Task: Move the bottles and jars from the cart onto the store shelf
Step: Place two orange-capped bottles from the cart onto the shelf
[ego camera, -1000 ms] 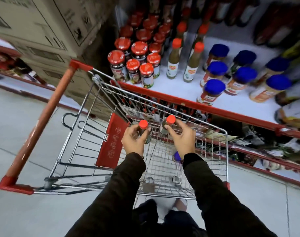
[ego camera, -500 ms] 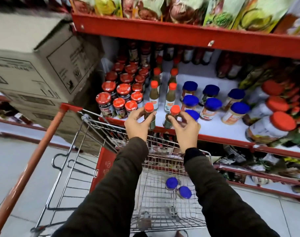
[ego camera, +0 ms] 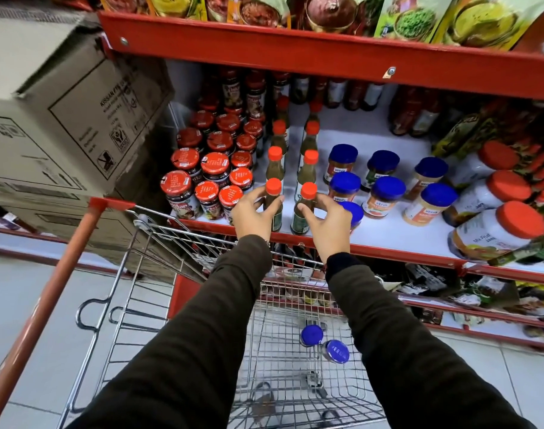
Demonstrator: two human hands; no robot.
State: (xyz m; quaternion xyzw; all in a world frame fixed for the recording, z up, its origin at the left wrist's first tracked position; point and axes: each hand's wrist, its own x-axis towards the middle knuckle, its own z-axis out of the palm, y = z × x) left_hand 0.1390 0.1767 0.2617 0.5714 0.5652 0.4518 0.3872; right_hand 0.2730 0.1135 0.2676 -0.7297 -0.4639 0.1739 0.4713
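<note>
1. Wire mesh sits nearest: the cart [ego camera: 298, 382], below and behind both hands, has two blue-capped jars [ego camera: 324, 343] lying in its basket, yet to be moved.
2. The left hand [ego camera: 253, 212] has its fingers [ego camera: 275, 203] curled round the body of the left bottle [ego camera: 273, 201], thumb on one side; the bottle stands at the front edge of the shelf [ego camera: 388, 235].
3. The right hand [ego camera: 326, 216] has its fingers [ego camera: 306, 209] closed on the right bottle [ego camera: 304, 209], whose base is also at the shelf lip. Whether either base is fully seated I cannot tell.
4. Just left of the left fingers stand red-lidded jars [ego camera: 207, 184]; just right of the right fingers a blue-lidded jar [ego camera: 352, 213] is almost touching the hand.
5. Directly beyond the fingers runs a double row of matching orange-capped bottles [ego camera: 290, 156].
6. Risks, as I judge them:
   - Letting go with a base overhanging the lip would tip a tall, narrow bottle back into the cart.
   - Pushing forward too hard could knock the row behind like dominoes.
   - Opening the right hand wide may nudge the blue-lidded jar.
</note>
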